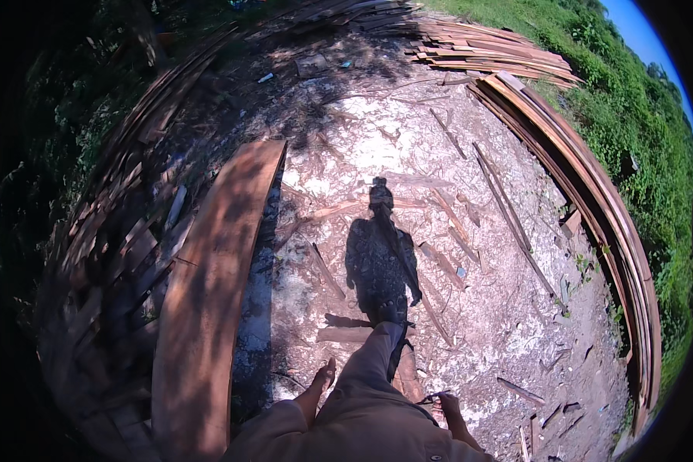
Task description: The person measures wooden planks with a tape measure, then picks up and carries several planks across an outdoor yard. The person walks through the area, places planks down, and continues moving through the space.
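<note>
The person wears a plain tan-brown upper garment (346, 443) with one small round button (436, 457) near its lower right. Its left sleeve (273, 425) stops short of a bare forearm; the left hand (326, 376) is ungloved. The visible trouser leg (368, 358) is paler beige-grey, unpatterned and creased.

The dark item (430, 399) at the right hand (448, 403) is too small to identify. Left of it, the wide plank (208, 308) is cut off.

Forearms (309, 401) lowered, left fingers (329, 371) hanging, right fingers (444, 400) seemingly curled
</note>
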{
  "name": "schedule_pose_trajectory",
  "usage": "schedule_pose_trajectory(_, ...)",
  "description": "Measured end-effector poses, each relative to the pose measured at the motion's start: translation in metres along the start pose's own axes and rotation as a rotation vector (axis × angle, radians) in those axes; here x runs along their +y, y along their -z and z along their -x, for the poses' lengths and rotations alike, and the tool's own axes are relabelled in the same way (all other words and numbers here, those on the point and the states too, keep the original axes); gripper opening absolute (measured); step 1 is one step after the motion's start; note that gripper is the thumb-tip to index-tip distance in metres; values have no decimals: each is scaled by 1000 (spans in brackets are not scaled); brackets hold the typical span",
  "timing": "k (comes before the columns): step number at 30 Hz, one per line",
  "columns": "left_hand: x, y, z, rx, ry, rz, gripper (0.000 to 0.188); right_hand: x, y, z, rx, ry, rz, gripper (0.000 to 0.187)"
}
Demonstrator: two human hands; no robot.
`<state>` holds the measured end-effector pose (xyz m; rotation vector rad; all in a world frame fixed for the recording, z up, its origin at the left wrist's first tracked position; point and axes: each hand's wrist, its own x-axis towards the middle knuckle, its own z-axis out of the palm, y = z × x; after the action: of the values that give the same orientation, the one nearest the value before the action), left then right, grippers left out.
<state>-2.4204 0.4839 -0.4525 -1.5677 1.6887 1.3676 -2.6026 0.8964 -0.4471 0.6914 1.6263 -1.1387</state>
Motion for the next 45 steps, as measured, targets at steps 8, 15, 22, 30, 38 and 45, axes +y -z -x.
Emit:
schedule_pose_trajectory(8,272,60,-106,-84,-103,486,87,-272,32,-55,163,320,-152,41)
schedule_pose_trajectory(15,397,121,-171,-117,-255,719,87,-506,-7,-106,18,534,-27,37)
schedule_pose_trajectory(22,345,126,-248,-121,433,720,79,-682,-156,-195,-33,385,303,19)
schedule_pose_trajectory(30,487,181,-311,131,420,979,69,-918,-223,-313,4,92,519,28)
schedule_pose_trajectory(38,671,282,-462,93,-71,1029,67,-1189,-359,-334,-124,520,375,32)
schedule_pose_trajectory(45,766,409,-558,41,403,1027,67,-1265,-495,-393,-177,172,343,27)
